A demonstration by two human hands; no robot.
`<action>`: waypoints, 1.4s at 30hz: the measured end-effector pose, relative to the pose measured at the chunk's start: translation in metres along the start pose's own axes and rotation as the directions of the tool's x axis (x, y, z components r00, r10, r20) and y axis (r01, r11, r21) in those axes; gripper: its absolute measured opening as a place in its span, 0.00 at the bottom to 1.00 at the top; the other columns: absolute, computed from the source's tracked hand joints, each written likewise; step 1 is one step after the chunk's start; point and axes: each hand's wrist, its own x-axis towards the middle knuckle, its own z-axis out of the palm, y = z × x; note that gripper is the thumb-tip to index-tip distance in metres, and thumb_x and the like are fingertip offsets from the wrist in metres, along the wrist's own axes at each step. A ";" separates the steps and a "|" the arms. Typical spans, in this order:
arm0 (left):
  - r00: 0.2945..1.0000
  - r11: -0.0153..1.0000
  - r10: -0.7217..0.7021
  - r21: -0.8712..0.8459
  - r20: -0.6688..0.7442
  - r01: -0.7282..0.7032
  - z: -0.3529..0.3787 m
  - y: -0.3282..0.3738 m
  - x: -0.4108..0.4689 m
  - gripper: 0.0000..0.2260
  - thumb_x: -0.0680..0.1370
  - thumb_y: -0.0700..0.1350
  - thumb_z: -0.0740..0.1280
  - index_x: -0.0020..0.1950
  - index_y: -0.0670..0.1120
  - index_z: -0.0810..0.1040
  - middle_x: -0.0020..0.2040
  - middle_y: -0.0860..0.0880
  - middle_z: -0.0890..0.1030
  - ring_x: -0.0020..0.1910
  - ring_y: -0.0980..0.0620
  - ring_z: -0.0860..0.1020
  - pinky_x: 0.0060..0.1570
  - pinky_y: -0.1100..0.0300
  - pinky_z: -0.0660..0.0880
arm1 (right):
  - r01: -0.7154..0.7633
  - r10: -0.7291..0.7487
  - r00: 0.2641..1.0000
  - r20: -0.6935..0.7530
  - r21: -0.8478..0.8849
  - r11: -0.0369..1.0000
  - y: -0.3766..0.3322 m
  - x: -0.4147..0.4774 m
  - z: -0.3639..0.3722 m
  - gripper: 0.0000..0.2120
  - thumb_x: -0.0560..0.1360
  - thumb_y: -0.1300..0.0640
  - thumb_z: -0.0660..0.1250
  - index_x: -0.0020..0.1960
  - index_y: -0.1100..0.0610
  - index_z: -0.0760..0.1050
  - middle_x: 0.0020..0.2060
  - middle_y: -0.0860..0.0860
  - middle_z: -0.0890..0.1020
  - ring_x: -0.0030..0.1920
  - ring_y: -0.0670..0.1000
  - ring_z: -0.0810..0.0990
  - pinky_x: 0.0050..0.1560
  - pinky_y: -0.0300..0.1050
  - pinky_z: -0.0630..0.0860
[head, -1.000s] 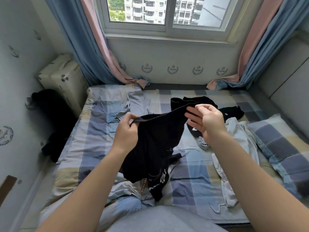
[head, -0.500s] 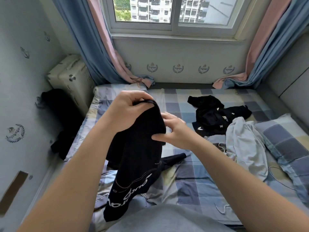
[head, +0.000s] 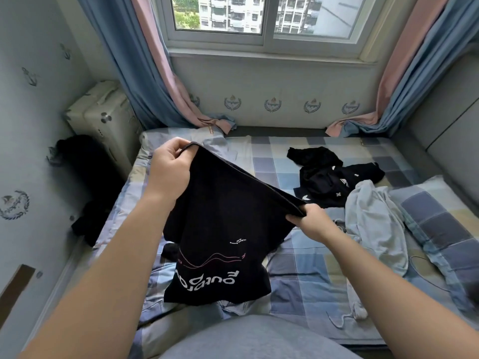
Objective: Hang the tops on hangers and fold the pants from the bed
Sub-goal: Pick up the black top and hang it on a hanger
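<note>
Above the near half of the bed, both hands pinch one edge of a black cotton T-shirt with white upside-down lettering; the left hand is raised, its fingers curled closed over the higher end of that edge, while the right hand sits lower and further right, thumb and fingers clamped tight on the other end; the edge runs taut and slanted between them, and the rest of the shirt hangs down, its printed end reaching the rumpled sheet near the person's body; the bed with a blue, grey and cream checked sheet lies under all of it; beyond the right hand, a crumpled black garment with small white marks rests on the sheet, and a pale grey-blue garment with drawcords lies just beside it, toward the checked pillow at the right edge; a cream hard-shell suitcase stands in the left corner by the blue and pink curtain, with a dark heap of cloth between it and the bed; a white-framed window sits over the far wall.
</note>
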 end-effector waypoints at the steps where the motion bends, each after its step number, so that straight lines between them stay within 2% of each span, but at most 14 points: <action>1: 0.999 0.999 -0.043 0.002 -0.020 0.043 0.005 -0.005 0.000 0.10 0.82 0.42 0.65 0.41 0.48 0.79 0.36 0.48 0.79 0.37 0.51 0.76 0.41 0.53 0.74 | 0.018 -0.017 1.000 -0.014 0.045 0.999 -0.002 -0.001 -0.004 0.09 0.77 0.53 0.72 0.52 0.58 0.82 0.41 0.55 0.84 0.42 0.58 0.82 0.45 0.51 0.80; 4: 0.985 0.984 -0.169 -0.054 0.028 0.170 0.018 -0.017 -0.006 0.08 0.83 0.40 0.63 0.47 0.49 0.78 0.43 0.47 0.80 0.37 0.54 0.79 0.41 0.57 0.78 | 0.095 -0.092 0.995 -0.028 0.180 0.979 -0.017 -0.007 -0.017 0.09 0.77 0.58 0.70 0.39 0.60 0.81 0.32 0.52 0.78 0.36 0.53 0.76 0.41 0.49 0.74; 7: 0.944 0.970 -0.239 0.019 0.225 0.242 0.029 -0.027 -0.015 0.09 0.83 0.40 0.65 0.62 0.50 0.77 0.56 0.51 0.80 0.43 0.65 0.81 0.38 0.73 0.74 | 0.112 -0.132 0.991 0.015 0.442 0.890 -0.041 -0.019 -0.029 0.09 0.79 0.65 0.64 0.46 0.63 0.83 0.38 0.59 0.82 0.38 0.55 0.82 0.41 0.49 0.80; 10: 0.888 0.962 -0.265 0.171 0.375 0.214 0.043 -0.034 -0.031 0.15 0.81 0.40 0.68 0.68 0.46 0.76 0.62 0.49 0.79 0.50 0.64 0.78 0.39 0.76 0.72 | 0.134 -0.167 0.986 0.020 0.507 0.852 -0.064 -0.032 -0.035 0.09 0.80 0.63 0.64 0.49 0.61 0.84 0.41 0.56 0.87 0.40 0.54 0.86 0.38 0.42 0.81; 14: 0.798 0.939 -0.319 0.287 0.512 0.191 0.058 -0.039 -0.058 0.08 0.78 0.44 0.72 0.57 0.47 0.81 0.52 0.49 0.85 0.43 0.60 0.82 0.41 0.69 0.73 | 0.153 -0.183 0.983 0.007 0.514 0.844 -0.087 -0.048 -0.037 0.08 0.79 0.61 0.66 0.42 0.60 0.79 0.38 0.58 0.85 0.34 0.54 0.85 0.36 0.44 0.81; 18: 0.707 0.931 -0.333 0.336 0.624 0.143 0.074 -0.046 -0.081 0.16 0.74 0.47 0.77 0.59 0.48 0.79 0.53 0.49 0.84 0.49 0.56 0.83 0.52 0.59 0.79 | 0.201 -0.249 0.968 -0.012 0.629 0.751 -0.107 -0.062 -0.034 0.08 0.80 0.60 0.67 0.43 0.61 0.77 0.35 0.57 0.83 0.34 0.55 0.85 0.35 0.45 0.81; 22: 0.834 0.904 -0.239 0.427 0.497 0.004 0.085 -0.056 -0.092 0.13 0.77 0.44 0.72 0.62 0.46 0.80 0.55 0.48 0.84 0.56 0.48 0.81 0.56 0.51 0.77 | 0.306 -0.309 0.942 -0.133 0.724 0.618 -0.124 -0.069 -0.038 0.07 0.80 0.57 0.68 0.44 0.59 0.77 0.34 0.55 0.84 0.39 0.57 0.87 0.38 0.47 0.83; 25: 0.898 0.928 -0.199 0.371 0.393 0.043 0.080 -0.060 -0.089 0.07 0.80 0.43 0.68 0.56 0.44 0.83 0.51 0.46 0.85 0.54 0.45 0.82 0.53 0.50 0.78 | 0.378 -0.321 0.919 -0.228 0.740 0.556 -0.125 -0.069 -0.043 0.04 0.81 0.59 0.65 0.55 0.55 0.77 0.45 0.54 0.87 0.50 0.56 0.87 0.47 0.49 0.83; 26: 0.905 0.944 -0.196 0.323 0.378 0.070 0.076 -0.059 -0.087 0.05 0.80 0.42 0.68 0.53 0.43 0.83 0.49 0.46 0.85 0.52 0.44 0.82 0.52 0.49 0.78 | 0.399 -0.331 0.911 -0.246 0.732 0.552 -0.122 -0.067 -0.045 0.10 0.81 0.60 0.65 0.61 0.52 0.75 0.51 0.53 0.86 0.54 0.54 0.86 0.51 0.48 0.83; 29: 0.930 0.974 -0.191 0.177 0.315 0.140 0.068 -0.049 -0.081 0.06 0.81 0.43 0.68 0.47 0.42 0.82 0.44 0.46 0.86 0.47 0.45 0.83 0.51 0.44 0.78 | 0.435 -0.353 0.897 -0.265 0.662 0.610 -0.108 -0.067 -0.047 0.21 0.80 0.61 0.66 0.69 0.45 0.69 0.60 0.48 0.83 0.60 0.49 0.82 0.58 0.48 0.81; 32: 0.957 0.991 -0.134 0.063 0.258 0.121 0.064 -0.033 -0.077 0.09 0.80 0.45 0.68 0.42 0.44 0.81 0.37 0.50 0.82 0.38 0.50 0.80 0.46 0.42 0.78 | 0.382 -0.354 0.920 -0.168 0.581 0.718 -0.090 -0.065 -0.034 0.15 0.80 0.61 0.68 0.64 0.51 0.74 0.55 0.49 0.85 0.57 0.49 0.83 0.58 0.52 0.81; 37: 0.980 0.997 -0.064 -0.022 0.190 0.070 0.063 -0.006 -0.076 0.10 0.76 0.49 0.68 0.46 0.43 0.82 0.42 0.46 0.85 0.44 0.46 0.84 0.50 0.43 0.80 | 0.297 -0.388 0.920 0.054 0.551 0.780 -0.059 -0.067 0.024 0.11 0.77 0.62 0.71 0.58 0.53 0.79 0.49 0.47 0.86 0.51 0.44 0.84 0.49 0.36 0.78; 40: 0.975 0.997 -0.057 -0.030 0.216 0.065 0.063 0.001 -0.079 0.07 0.78 0.46 0.69 0.48 0.42 0.83 0.42 0.47 0.86 0.45 0.49 0.84 0.50 0.47 0.81 | 0.245 -0.357 0.925 0.132 0.511 0.824 -0.046 -0.064 0.055 0.13 0.74 0.51 0.71 0.58 0.44 0.79 0.51 0.41 0.86 0.54 0.42 0.83 0.50 0.35 0.78; 42: 0.979 0.998 -0.058 -0.025 0.193 0.064 0.062 0.001 -0.078 0.06 0.80 0.43 0.69 0.47 0.42 0.83 0.42 0.47 0.86 0.44 0.52 0.84 0.49 0.51 0.81 | 0.203 -0.294 0.946 0.135 0.461 0.864 -0.036 -0.058 0.068 0.08 0.76 0.49 0.69 0.53 0.39 0.80 0.49 0.39 0.86 0.53 0.43 0.84 0.53 0.40 0.79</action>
